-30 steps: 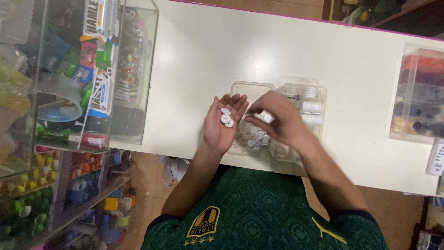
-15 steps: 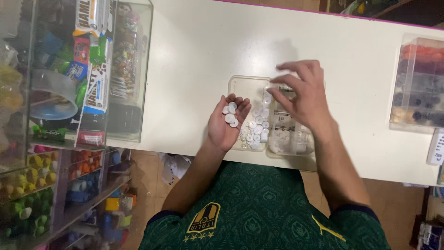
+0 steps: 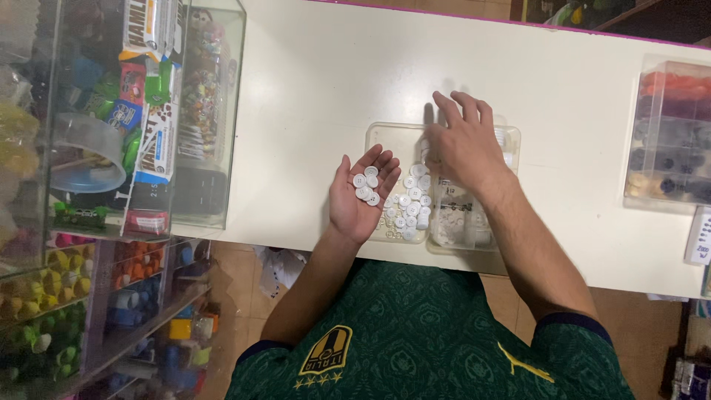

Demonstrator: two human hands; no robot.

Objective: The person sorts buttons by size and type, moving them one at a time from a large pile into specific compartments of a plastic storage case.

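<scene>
At the upper left of the frame, tall candy bar packages (image 3: pixel 152 89) in white, red, green and blue stand upright inside a clear display case (image 3: pixel 215 111). At the right edge, a white label (image 3: pixel 698 235) lies on the counter.

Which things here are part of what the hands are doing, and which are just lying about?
In use:
left hand, palm up
white buttons on the palm
clear tray of buttons
right hand, spread over the tray

Lying about:
glass case of snacks
box of coloured spools
white counter
</scene>
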